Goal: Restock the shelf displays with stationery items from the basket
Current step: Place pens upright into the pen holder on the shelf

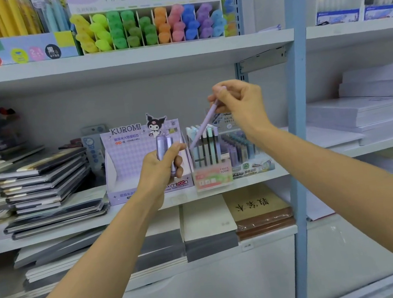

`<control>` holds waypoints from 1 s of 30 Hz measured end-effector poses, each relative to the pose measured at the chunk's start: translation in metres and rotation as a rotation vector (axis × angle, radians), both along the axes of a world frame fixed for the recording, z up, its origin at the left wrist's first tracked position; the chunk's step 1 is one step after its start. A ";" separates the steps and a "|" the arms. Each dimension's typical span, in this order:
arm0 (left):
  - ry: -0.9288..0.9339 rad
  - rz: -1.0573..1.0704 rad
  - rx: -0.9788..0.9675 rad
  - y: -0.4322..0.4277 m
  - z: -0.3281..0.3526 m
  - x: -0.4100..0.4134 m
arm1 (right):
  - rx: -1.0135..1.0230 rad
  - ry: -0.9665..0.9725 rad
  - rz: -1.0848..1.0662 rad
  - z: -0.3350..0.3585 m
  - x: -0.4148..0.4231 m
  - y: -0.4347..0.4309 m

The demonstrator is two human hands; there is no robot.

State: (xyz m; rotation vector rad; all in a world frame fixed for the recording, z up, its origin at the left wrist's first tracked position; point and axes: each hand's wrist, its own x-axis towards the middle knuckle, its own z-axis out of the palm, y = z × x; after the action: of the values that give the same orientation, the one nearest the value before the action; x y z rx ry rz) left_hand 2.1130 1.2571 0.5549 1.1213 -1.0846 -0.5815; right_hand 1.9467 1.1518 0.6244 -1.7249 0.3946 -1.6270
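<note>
Standing by the shelving, I am watching the person's right hand (239, 103) pinching a lilac pen (206, 124) by its upper end between thumb and fingertips. The pen is slanting down and to the left, its lower tip just above the upright pens in the Fruit Soda display (213, 174), which is sitting near the front edge of the middle shelf (257, 178). The left hand (160, 169) is gripping a small bundle of purple pens (164, 145), fingers curled round them, in front of the Kuromi box (126, 158) just beside that display on its left. The basket is not showing from here. As I am reading it, the step in hand is slotting this one pen into the display, with the bundle waiting its turn. Doing it well is calling for bringing the pen upright first, aiming at a free gap rather than onto a cap, and easing it in lightly so the cardboard display is not sliding back or tipping toward the lead-tube display (240, 147) just beside it on the right. Which slot is free I am unable to tell, the pen tops being packed closely
</note>
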 end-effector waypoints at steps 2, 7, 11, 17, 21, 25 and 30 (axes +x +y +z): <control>0.008 -0.024 0.019 -0.001 -0.002 0.004 | -0.036 -0.011 -0.069 0.001 0.002 -0.008; 0.055 -0.109 0.062 -0.003 -0.006 0.007 | -0.090 0.204 -0.133 -0.022 0.020 -0.016; 0.009 -0.128 0.070 -0.006 -0.012 0.010 | -0.119 0.350 -0.124 -0.040 0.034 -0.016; -0.001 -0.158 0.063 -0.009 -0.020 0.016 | -0.169 0.476 -0.097 -0.030 0.033 -0.020; 0.053 -0.188 0.061 -0.012 -0.023 0.014 | -0.199 0.488 -0.157 -0.037 0.041 -0.020; 0.052 -0.194 0.069 -0.015 -0.027 0.011 | -0.205 0.490 -0.161 -0.045 0.048 -0.022; 0.041 -0.169 0.073 -0.018 -0.030 0.009 | -0.296 0.417 -0.250 -0.049 0.047 -0.025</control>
State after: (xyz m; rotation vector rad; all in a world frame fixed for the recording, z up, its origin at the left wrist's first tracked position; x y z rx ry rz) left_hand 2.1218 1.2393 0.5252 1.0817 -1.1375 -0.7795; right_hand 1.9939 1.1265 0.5754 -2.3303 0.6113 -1.5466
